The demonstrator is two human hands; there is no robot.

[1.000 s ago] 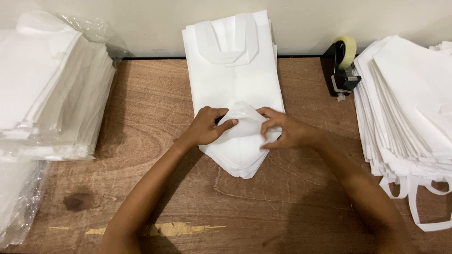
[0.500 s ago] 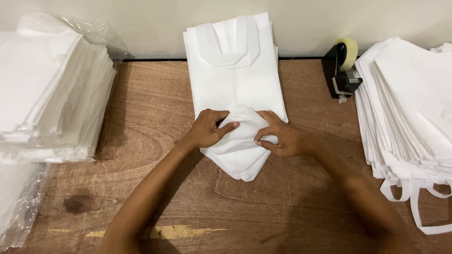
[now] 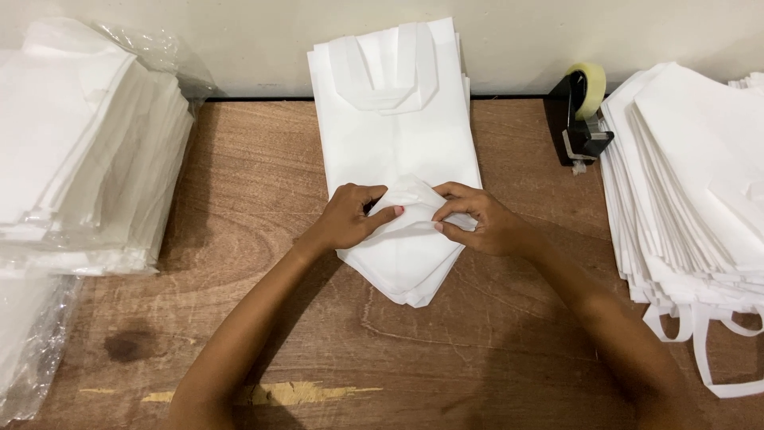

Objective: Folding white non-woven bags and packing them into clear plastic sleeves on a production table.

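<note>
On the far left of the wooden table (image 3: 263, 199) I see a tall stack of white bags in clear plastic wrap (image 3: 79, 151). More crinkly plastic (image 3: 32, 350) hangs down below it, at the left edge.

Next comes my left hand (image 3: 350, 219). Its fingers are curled and pressed together. They are pinching a fold of the white cloth bag (image 3: 398, 135) between the thumb and the fingertips. The thumb points to the right, along the fold.

That bag lies flat in the middle of the table. Its two handles (image 3: 386, 68) are at the far end, close to the wall (image 3: 517, 36). Its near end comes to a blunt point, closer to me than both hands. More white layers show under its edges, but I cannot tell how many. The pinched fold sticks up from the bag as a small bump, right between my two hands.

My right hand (image 3: 481, 223) is just beside the left one, on the other side of the bump. Its fingers are bent too and squeeze the same fold. Both hands rest on top of the bag, a bit past its middle on the near side.

Farther right, by the wall, stands a black tape holder with a roll of pale tape (image 3: 585, 107). Last, at the right edge, lies a big fanned pile of white bags (image 3: 700, 175), with loops of handle (image 3: 708, 342) hanging toward me.
</note>
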